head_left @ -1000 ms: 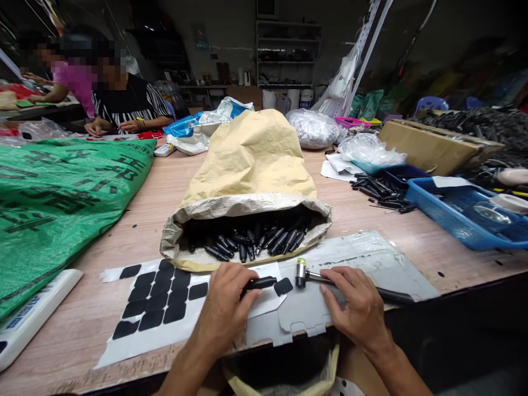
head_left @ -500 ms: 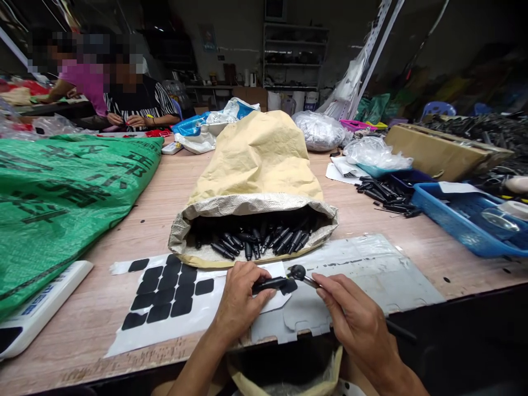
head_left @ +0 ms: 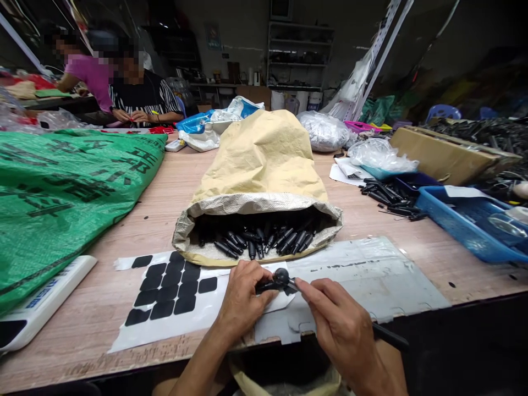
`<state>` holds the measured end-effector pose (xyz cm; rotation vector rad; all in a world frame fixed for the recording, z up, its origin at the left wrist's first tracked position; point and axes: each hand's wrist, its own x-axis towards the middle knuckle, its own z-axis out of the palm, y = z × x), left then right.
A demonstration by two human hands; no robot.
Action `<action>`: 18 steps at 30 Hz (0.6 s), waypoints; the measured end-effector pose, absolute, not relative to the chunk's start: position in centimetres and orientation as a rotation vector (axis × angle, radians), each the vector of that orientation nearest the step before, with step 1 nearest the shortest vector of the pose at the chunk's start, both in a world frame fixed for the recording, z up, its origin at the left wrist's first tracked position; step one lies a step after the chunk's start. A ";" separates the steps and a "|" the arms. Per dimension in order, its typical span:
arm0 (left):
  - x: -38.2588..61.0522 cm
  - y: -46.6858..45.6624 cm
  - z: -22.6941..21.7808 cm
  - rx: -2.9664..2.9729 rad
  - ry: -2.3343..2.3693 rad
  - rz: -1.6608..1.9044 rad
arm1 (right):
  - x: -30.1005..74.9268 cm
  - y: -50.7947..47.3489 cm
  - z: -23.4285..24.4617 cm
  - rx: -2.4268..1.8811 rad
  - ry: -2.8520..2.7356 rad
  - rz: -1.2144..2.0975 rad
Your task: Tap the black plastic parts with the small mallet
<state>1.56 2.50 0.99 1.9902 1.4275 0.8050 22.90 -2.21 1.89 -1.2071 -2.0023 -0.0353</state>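
My left hand (head_left: 243, 300) is closed on a short black plastic part (head_left: 267, 285) and holds it down on the white backing sheet (head_left: 136, 335). In my right hand (head_left: 338, 324) is a small hammer, gripped by the handle; its round head (head_left: 281, 276) rests on the part's right end. Black adhesive pads (head_left: 171, 286) sit in rows on the sheet to the left. Just beyond my hands lies an open tan paper sack (head_left: 259, 159) with several black parts (head_left: 259, 239) inside its mouth.
A green woven bag (head_left: 61, 187) fills the left of the wooden table (head_left: 173, 187). A grey mat (head_left: 371, 269) lies at right. Blue trays (head_left: 466, 220), loose black parts (head_left: 390, 193), a cardboard box (head_left: 445, 151) and plastic bags stand further right. Two people sit at the far left.
My right hand picked the hammer up from the grey mat and swung its head left onto the part held by my left hand. The left hand stayed in place.
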 end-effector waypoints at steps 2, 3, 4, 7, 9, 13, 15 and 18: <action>1.6 2.6 1.0 1.987 1.427 0.798 | 23.3 -2.2 2.0 -1.209 -1.954 -0.040; 1.6 2.6 1.0 1.985 1.428 0.794 | 23.5 -2.2 2.0 -1.214 -1.945 -0.043; 1.6 2.6 1.0 1.984 1.431 0.790 | 23.6 -2.2 1.9 -1.222 -1.947 -0.041; 1.6 2.6 1.0 1.990 1.443 0.785 | 23.9 -2.2 1.7 -1.244 -1.964 0.026; 1.6 2.5 1.0 2.007 1.440 0.780 | 24.6 -2.0 1.6 -1.251 -1.936 0.053; 1.4 2.4 1.3 2.042 1.401 0.769 | 27.6 -1.1 1.5 -1.275 -1.926 -0.043; 1.3 2.3 1.4 2.052 1.374 0.768 | 29.7 -0.4 1.1 -1.286 -1.980 -0.100; 1.2 2.3 1.3 2.064 1.362 0.773 | 32.3 0.6 0.0 -1.328 -2.073 -0.171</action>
